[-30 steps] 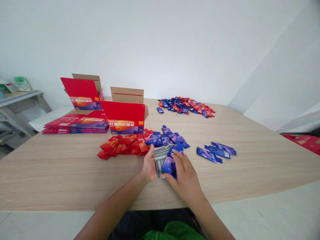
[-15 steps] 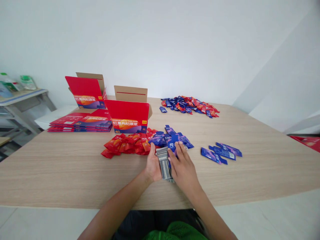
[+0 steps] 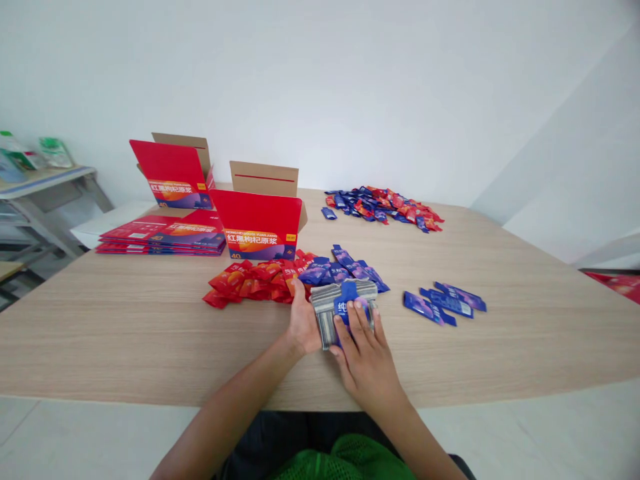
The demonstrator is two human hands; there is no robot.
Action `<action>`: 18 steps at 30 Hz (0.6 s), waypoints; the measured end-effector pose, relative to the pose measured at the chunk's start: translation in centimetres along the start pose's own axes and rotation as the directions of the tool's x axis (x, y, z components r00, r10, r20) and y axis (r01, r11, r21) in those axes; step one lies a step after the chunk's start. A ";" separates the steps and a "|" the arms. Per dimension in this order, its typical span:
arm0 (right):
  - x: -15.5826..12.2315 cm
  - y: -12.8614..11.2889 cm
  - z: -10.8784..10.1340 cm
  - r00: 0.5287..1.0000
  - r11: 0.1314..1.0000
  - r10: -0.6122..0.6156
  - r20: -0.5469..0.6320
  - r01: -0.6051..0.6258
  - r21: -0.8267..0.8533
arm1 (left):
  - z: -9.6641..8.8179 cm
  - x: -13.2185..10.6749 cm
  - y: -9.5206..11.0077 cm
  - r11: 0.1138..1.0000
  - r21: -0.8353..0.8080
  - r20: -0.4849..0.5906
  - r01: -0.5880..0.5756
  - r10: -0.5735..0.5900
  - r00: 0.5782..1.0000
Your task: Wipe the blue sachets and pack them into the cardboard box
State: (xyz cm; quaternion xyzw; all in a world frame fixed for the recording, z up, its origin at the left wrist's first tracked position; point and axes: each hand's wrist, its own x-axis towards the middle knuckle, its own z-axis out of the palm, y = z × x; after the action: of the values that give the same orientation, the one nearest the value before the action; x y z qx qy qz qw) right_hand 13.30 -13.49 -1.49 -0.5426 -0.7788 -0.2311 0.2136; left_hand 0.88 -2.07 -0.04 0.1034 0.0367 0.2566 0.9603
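Note:
My left hand (image 3: 304, 323) supports the left side of a grey-striped cloth (image 3: 325, 319), thumb up, its other fingers hidden beneath. On the cloth lies a blue sachet (image 3: 341, 307) with white lettering. My right hand (image 3: 367, 347) rests on top of it, fingers stretched out flat and covering its lower part. Just beyond the hands are a heap of red sachets (image 3: 250, 281) and several blue sachets (image 3: 345, 265), close to the cloth's far edge.
An open red carton (image 3: 260, 227) stands behind the red sachets; another open carton (image 3: 175, 177) stands farther left. Flattened cartons (image 3: 165, 237) are stacked beside them. Several blue sachets (image 3: 445, 303) lie at right, and a mixed sachet pile (image 3: 385, 205) lies at the back.
The striped cloth has gone from a narrow strip to a wider spread under the blue sachet. My right hand has shifted slightly down, its fingers now flat over the sachet.

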 end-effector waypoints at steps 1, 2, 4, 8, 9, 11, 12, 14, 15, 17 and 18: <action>0.1 0.0 0.1 1.000 1.000 0.006 -0.005 -0.006 -0.003 | -0.1 0.0 -0.1 1.000 0.009 -0.004 0.008 -0.008 1.000; 0.3 0.0 0.2 1.000 1.000 0.011 -0.008 -0.011 -0.003 | -0.2 0.0 -0.2 1.000 0.019 -0.008 0.020 -0.020 1.000; 1.0 0.4 0.4 1.000 1.000 0.012 -0.012 -0.012 -0.001 | -0.2 -0.1 -0.2 0.999 0.039 -0.012 0.038 -0.037 0.999; 3.0 1.7 0.6 1.000 1.000 0.018 0.026 -0.018 0.012 | -0.2 0.0 0.0 0.998 0.052 -0.012 0.029 -0.029 1.000; 3.4 1.9 0.7 0.999 0.999 0.027 0.040 -0.028 0.019 | -0.2 0.0 0.0 0.998 0.054 -0.023 0.020 -0.019 1.000; 3.9 2.0 0.9 0.997 0.998 0.042 0.057 -0.044 0.036 | -0.2 0.2 0.0 0.998 0.064 -0.061 -0.001 0.005 0.998; 4.0 1.9 1.0 0.997 0.998 0.044 0.056 -0.047 0.044 | -0.3 0.3 -0.1 0.997 0.070 -0.080 -0.009 0.015 0.997; 3.8 1.6 1.2 0.998 0.998 0.043 0.043 -0.046 0.053 | -0.3 0.3 -0.1 0.997 0.077 -0.105 -0.026 0.034 0.994; 3.6 1.4 1.2 0.999 0.998 0.039 0.037 -0.041 0.055 | -0.3 0.4 -0.2 0.996 0.076 -0.106 -0.036 0.044 0.993; 3.0 1.3 1.1 0.999 0.998 0.013 0.037 -0.015 0.061 | -0.4 0.3 -0.2 0.997 0.060 -0.086 -0.052 0.057 0.995; 2.7 1.3 1.0 0.999 0.998 -0.010 0.043 0.007 0.069 | -0.4 0.3 -0.2 0.997 0.047 -0.067 -0.054 0.057 0.996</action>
State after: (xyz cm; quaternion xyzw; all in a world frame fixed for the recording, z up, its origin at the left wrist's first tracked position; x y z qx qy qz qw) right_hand 13.58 -10.54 -0.55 -0.5363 -0.7931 -0.1935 0.2143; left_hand 1.17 -1.98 -0.46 0.1172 0.0725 0.2855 0.9484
